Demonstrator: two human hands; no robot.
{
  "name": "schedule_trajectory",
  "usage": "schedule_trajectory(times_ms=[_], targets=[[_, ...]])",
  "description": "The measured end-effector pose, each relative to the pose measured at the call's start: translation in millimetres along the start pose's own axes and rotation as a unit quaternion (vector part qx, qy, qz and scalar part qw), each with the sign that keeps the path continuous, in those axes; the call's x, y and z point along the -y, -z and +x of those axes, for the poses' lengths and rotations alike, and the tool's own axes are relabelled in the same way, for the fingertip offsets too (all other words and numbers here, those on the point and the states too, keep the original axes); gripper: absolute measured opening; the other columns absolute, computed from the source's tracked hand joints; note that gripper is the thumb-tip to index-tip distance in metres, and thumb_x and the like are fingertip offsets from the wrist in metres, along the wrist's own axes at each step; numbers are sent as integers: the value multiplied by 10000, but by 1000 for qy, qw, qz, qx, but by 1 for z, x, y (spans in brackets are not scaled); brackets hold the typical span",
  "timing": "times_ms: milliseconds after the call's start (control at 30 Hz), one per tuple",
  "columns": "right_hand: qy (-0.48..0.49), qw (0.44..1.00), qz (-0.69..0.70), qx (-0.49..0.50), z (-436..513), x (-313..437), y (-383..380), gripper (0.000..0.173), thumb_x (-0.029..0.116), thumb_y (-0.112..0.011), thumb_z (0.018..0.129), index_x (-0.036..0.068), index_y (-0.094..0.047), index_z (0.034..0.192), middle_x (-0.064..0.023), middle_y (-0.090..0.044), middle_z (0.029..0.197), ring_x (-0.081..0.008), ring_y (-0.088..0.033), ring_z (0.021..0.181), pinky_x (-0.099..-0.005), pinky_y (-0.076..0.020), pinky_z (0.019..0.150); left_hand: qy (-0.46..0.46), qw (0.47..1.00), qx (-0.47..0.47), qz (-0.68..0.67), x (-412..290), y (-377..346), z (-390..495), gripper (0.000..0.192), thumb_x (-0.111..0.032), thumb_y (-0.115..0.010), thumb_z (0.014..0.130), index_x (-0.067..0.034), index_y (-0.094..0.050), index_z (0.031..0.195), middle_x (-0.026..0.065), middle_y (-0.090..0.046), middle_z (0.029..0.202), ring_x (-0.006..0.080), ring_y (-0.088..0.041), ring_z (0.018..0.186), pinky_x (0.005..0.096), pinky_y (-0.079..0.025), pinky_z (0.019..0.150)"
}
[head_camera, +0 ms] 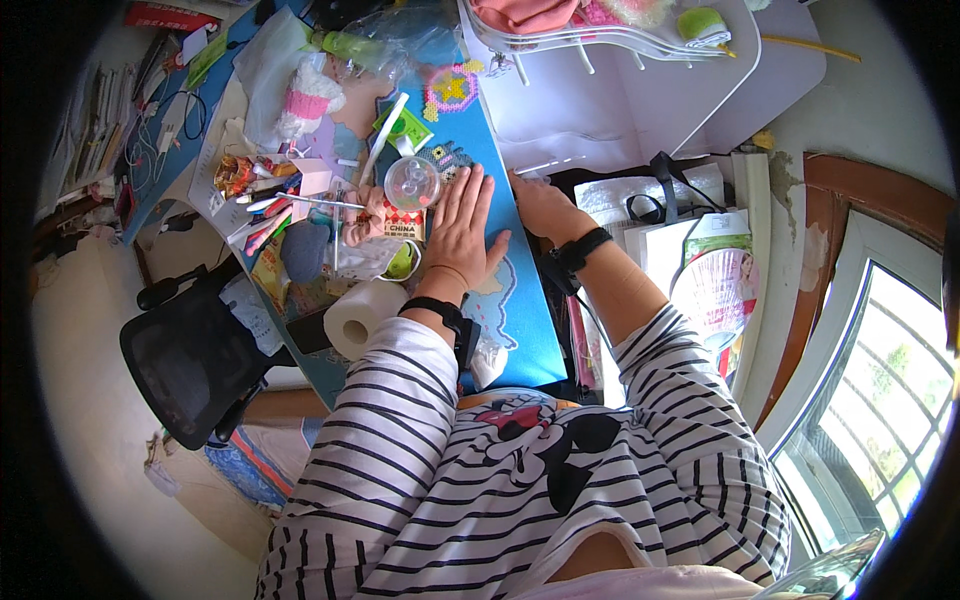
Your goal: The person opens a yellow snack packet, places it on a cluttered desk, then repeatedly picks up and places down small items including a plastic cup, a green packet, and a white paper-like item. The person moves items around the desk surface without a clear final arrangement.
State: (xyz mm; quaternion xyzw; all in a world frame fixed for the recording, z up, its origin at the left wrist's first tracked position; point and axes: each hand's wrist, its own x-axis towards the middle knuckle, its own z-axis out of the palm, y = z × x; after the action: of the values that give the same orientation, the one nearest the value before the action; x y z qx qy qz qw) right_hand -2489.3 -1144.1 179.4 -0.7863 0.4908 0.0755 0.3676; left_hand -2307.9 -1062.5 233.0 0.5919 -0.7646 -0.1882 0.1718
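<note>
My left hand (463,223) lies palm down near the right edge of the cluttered desk, over its blue map mat (529,315). The fingers point away from me, the thumb stands apart, and nothing is held. Just left of its fingers is a clear round plastic container (412,183) with small bits inside. A red and cream packet (405,223) with printing lies beside the palm. My right hand (546,208) reaches down at the desk's right edge; its fingertips are hidden, so any grip there is unseen. Both wrists wear black straps.
A toilet paper roll (384,306) lies by my left forearm. Pens fill a box (313,177) farther left, near a bead ornament (454,88). A white shelf unit (577,112) rises at the back right. Bags (694,184) and a hand fan (712,289) stand right; an office chair (191,360) stands left.
</note>
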Motion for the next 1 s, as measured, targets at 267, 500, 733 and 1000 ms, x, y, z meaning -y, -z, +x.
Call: schedule_trajectory(times_ms=[267,500,733,1000], targets=[[-9,998,-65,12,-19,-12,18,262,143,-546,968,-13,-637,1158,-264,-702,1157,-417,-698,1044,-492,-572,878,-11,1000,-13,14,-2,2,0,831,-325,-671,902,-20,-311,1586,180,-271,1668,367,-227,1555,503,-194,1263],[30,970,97,-221,-116,37,68,466,155,-678,943,-37,-578,1355,-276,-684,1194,-413,-680,1090,-440,-540,940,-41,997,-47,53,0,-9,-7,784,-377,-605,959,-16,-298,1583,185,-258,1667,363,-223,1554,501,-201,1262],[34,769,566,-295,-241,71,101,313,273,-647,1039,-8,-716,1157,-79,-741,1082,-134,-680,978,-288,-547,883,-84,993,-15,82,15,5,-11,747,-357,-664,952,-68,-367,1573,129,-310,1668,300,-285,1543,459,-231,1259],[111,549,801,-210,-308,104,103,246,329,-571,1062,108,-639,979,-38,-704,977,-165,-643,899,-301,-482,869,-62,995,-66,-29,2,45,-28,269,-220,-649,964,-52,-693,1170,167,-678,1255,358,-652,1137,435,-542,944]])
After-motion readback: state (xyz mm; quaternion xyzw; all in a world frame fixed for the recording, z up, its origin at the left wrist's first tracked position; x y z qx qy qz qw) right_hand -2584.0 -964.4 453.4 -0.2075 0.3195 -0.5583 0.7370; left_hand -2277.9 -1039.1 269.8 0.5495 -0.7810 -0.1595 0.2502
